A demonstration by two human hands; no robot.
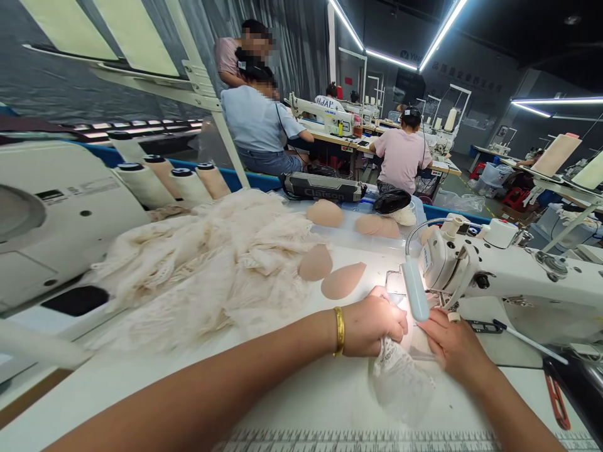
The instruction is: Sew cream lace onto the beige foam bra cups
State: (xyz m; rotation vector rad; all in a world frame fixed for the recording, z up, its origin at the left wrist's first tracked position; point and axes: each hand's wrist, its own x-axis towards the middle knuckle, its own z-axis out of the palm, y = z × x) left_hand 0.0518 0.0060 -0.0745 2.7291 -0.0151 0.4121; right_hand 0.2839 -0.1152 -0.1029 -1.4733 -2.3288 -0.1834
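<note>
Gathering white lace in my left hand, I see from the head view that its fingers are curled and clamped on the cloth, just left of the sewing machine. The lace spills below that fist onto the worktop in front of the machine. My right hand lies palm down just before the machine's needle area, thumb apart from the fingers; glare from the lamp at the machine's head means I cannot tell how firmly they press. Left of the machine lie two beige teardrop pieces, and farther left a heap of lace. To do this well, I'd judge, I should guide rather than pull, smooth the edge flat, hold loose lace clear, and mind my right fingertips near the needle.
</note>
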